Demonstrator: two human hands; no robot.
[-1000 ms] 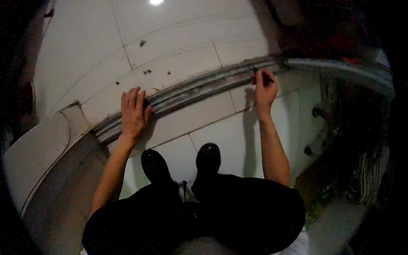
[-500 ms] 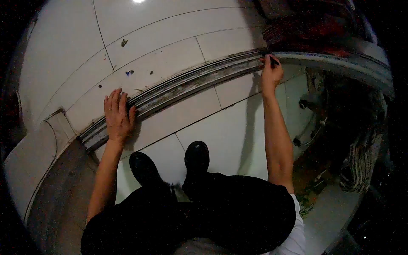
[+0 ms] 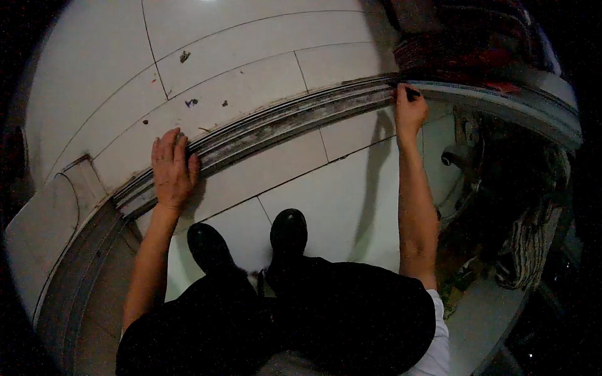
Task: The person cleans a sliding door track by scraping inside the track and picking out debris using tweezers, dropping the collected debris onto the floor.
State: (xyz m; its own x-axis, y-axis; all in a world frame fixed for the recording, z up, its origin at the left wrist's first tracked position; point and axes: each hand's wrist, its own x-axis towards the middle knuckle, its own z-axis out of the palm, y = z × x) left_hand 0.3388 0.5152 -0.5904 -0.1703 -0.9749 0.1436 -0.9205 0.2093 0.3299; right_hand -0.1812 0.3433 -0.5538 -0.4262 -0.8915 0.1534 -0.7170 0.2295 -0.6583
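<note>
A grimy metal sliding-door track [image 3: 282, 122] runs across the tiled floor in front of my feet. Fingers stretched out, my left hand [image 3: 172, 172] lies over the left part of this track, palm down. At the track's far right end, my right hand [image 3: 411, 113] is closed, fingers pinched together low against the frame. Something small and dark [image 3: 412, 94] shows at those fingers; its kind is too unclear to tell.
Bits of dark debris [image 3: 192, 103] lie on the tiles beyond the track. My black shoes [image 3: 288, 230] stand on the near side. Door frames rise at both ends, and a grey stringy mop-like bundle [image 3: 523, 250] is at right.
My right hand has shifted slightly to the right along the track's end. My left hand stays nearly in place, and the view has tilted a little.
</note>
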